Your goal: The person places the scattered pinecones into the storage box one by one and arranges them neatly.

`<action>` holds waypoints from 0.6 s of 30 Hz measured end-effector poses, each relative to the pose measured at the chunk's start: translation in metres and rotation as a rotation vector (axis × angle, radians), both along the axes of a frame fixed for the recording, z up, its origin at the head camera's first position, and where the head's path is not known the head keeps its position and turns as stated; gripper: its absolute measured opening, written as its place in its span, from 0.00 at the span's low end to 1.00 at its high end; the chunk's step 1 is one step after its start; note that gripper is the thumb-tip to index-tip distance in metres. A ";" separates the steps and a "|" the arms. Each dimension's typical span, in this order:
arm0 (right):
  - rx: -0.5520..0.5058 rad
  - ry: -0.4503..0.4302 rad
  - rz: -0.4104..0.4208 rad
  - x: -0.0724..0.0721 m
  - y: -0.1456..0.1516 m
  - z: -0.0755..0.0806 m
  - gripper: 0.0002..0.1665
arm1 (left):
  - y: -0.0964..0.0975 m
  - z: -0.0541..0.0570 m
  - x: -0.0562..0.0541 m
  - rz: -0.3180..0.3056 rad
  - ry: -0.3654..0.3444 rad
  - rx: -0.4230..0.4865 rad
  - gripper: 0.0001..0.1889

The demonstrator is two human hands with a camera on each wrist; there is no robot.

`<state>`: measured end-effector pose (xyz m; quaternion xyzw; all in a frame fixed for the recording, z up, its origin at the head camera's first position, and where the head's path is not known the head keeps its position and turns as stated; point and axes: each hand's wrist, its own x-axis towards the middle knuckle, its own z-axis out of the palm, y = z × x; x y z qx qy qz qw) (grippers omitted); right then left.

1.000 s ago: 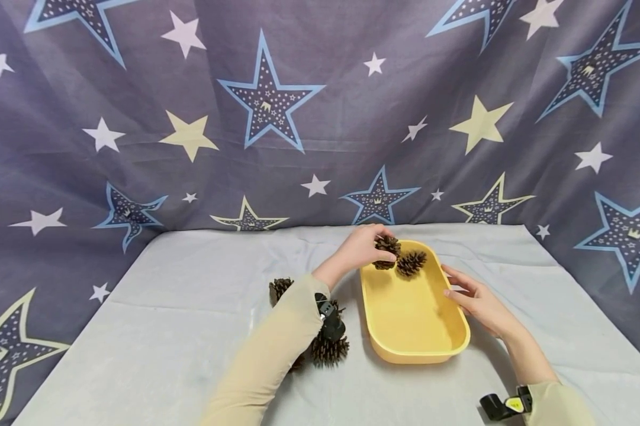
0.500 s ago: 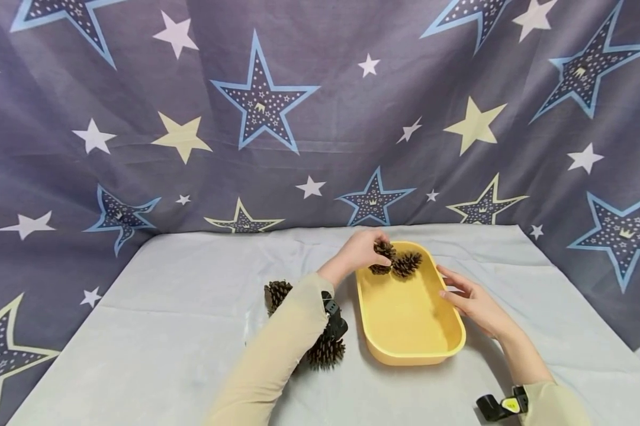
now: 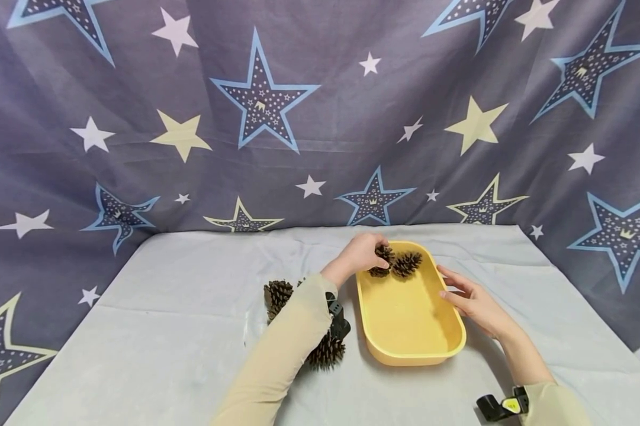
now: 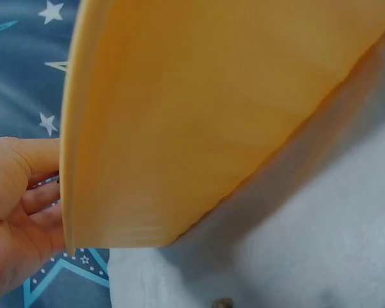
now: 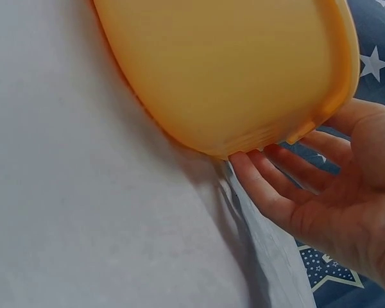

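My left hand (image 3: 361, 253) holds a brown pine cone (image 3: 382, 260) inside the far left corner of a yellow rectangular tub (image 3: 405, 316). Beside it in the tub lies a second pine cone (image 3: 407, 264). In the left wrist view the tub's wall (image 4: 179, 128) hides what the left fingers grip. My right hand (image 3: 476, 305) touches the tub's right side with extended fingers, its thumb at the rim. Seen from the right wrist, those fingertips (image 5: 240, 163) rest against the tub's outer wall.
Several more pine cones (image 3: 326, 352) lie left of the tub, partly hidden under the left forearm. Another pine cone (image 3: 277, 296) shows at the sleeve's far side. A pale cloth (image 3: 165, 355) covers the table, and a star-patterned curtain (image 3: 320, 148) hangs behind.
The left hand has lowered slightly with its pine cone into the tub's corner. The view has shifted a little. The right hand stays at the tub's side.
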<state>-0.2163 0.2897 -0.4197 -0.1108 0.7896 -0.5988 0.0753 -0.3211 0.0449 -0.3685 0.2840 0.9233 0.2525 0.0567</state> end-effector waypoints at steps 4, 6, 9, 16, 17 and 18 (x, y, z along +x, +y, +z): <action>0.004 0.009 0.007 0.000 0.000 0.000 0.37 | -0.002 -0.002 0.000 -0.019 0.005 -0.007 0.25; 0.009 0.013 0.012 0.000 0.000 -0.001 0.37 | -0.002 -0.003 -0.001 -0.026 0.009 -0.012 0.25; 0.003 0.003 0.006 0.000 0.000 0.000 0.37 | -0.002 -0.003 -0.001 -0.032 0.019 -0.030 0.25; 0.001 0.014 0.013 0.001 -0.001 0.000 0.36 | -0.001 -0.005 -0.001 -0.025 0.027 -0.042 0.25; 0.002 0.019 0.015 0.001 0.000 0.000 0.36 | -0.001 -0.005 -0.001 -0.024 0.027 -0.041 0.26; 0.002 0.023 0.016 0.001 0.000 0.000 0.36 | -0.001 -0.005 -0.001 -0.022 0.027 -0.040 0.26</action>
